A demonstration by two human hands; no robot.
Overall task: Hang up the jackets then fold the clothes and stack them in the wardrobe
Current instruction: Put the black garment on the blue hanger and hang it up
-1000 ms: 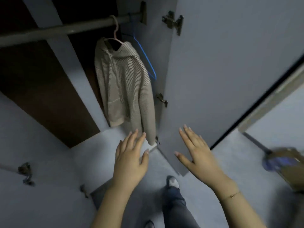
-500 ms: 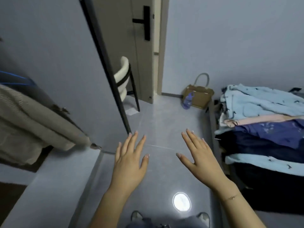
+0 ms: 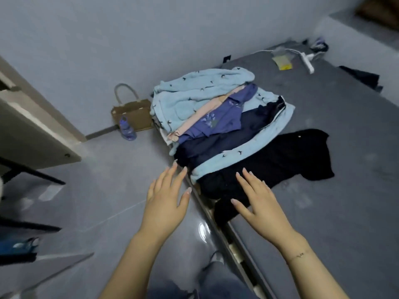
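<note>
A pile of clothes lies at the near corner of a grey bed (image 3: 323, 190). On top is a light blue fleece jacket (image 3: 194, 93), then a pink garment (image 3: 200, 115), a purple printed garment (image 3: 218, 121) and a dark navy one (image 3: 226, 143). A black garment (image 3: 280, 165) is spread flat at the bottom. My left hand (image 3: 166, 199) hovers over the floor just short of the pile, fingers straight, holding nothing. My right hand (image 3: 261, 203) is over the black garment's near edge, fingers spread; whether it touches the cloth I cannot tell.
A brown bag (image 3: 131, 113) with a purple water bottle (image 3: 127, 128) stands on the floor by the wall. A door (image 3: 32, 130) and black chair legs (image 3: 32, 171) are at the left. A white power strip (image 3: 307, 61) and yellow packet (image 3: 282, 61) lie on the bed's far end.
The view has swung from the wardrobe with the hung striped jacket, past the door, to the bed. Both hands stay open and now reach the clothes pile.
</note>
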